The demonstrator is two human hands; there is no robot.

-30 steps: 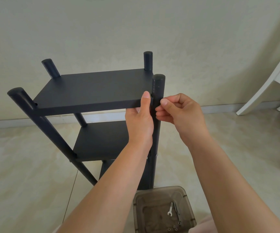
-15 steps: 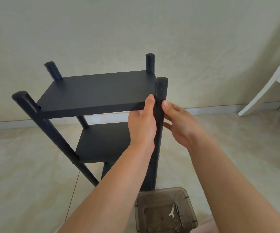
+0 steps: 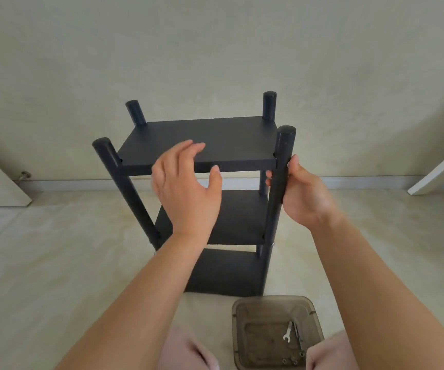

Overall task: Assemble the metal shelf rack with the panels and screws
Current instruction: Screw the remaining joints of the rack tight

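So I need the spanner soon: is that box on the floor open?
Open: box has no lid; spanner lies visible inside.

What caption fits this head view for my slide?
Right hand grips the rack's front right post while the open left hand hovers by the top shelf.

The pale tiled floor [image 3: 42,263] carries the black shelf rack [image 3: 223,273], which stands upright on it. Just beside the rack's foot sits a brown transparent tray [image 3: 242,340] with a small wrench [image 3: 287,333] inside.
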